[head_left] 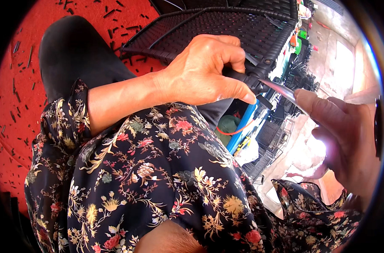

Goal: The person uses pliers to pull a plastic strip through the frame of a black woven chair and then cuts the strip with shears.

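My left hand (213,69) is closed round the corner of a black woven wicker piece (217,33), fingers bent over its frame and thumb stretched along the near side. A dark strip end sticks out beside the fingers. From the right, my right hand (339,122) grips a tapered, pointed metal tool (287,91). Its tip touches or nearly touches the frame joint (254,78) just beyond my left fingers. The tool's handle end is hidden in my right palm, so I cannot tell its exact kind.
Short black strip scraps (19,99) lie scattered over the red floor covering (15,139). Dark-trousered knee (80,50) is at the left. Beyond the frame are a blue edge (242,130), an orange cord (236,133), a green item (298,46) and dark woven racks (268,147).
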### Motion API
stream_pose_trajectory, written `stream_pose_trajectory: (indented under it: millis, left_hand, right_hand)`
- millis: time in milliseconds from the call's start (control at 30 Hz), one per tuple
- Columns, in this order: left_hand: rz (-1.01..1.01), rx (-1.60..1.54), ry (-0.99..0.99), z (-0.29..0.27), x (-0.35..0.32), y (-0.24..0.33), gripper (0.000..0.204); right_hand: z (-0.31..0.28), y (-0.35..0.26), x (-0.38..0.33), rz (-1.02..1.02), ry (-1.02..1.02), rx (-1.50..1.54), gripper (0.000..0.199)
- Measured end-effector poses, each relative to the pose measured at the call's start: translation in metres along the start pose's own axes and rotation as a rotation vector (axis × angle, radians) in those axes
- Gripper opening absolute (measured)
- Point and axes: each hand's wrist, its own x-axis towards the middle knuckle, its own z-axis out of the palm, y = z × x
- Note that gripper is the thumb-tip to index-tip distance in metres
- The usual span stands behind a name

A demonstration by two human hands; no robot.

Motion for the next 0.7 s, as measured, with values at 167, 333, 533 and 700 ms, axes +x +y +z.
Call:
stream_pose_trajectory:
  millis: [167,333,533,700]
  left_hand:
    - [-0.008,-0.023,0.003,0.002,-0.001,-0.003,0.033]
    - [-0.009,-0.050,0.001,0.001,0.001,-0.007,0.032]
    - [-0.030,-0.043,-0.006,0.001,0.001,-0.007,0.032]
    - [-0.043,-0.043,-0.018,0.002,-0.001,-0.007,0.032]
  right_hand:
    - [0.010,0.019,0.012,-0.271,0.051,0.012,0.053]
    - [0.013,0.033,0.009,-0.283,0.070,0.063,0.052]
    - [0.004,0.024,0.017,-0.371,0.093,-0.063,0.050]
    - [0.022,0.004,0.004,-0.118,0.131,-0.136,0.056]
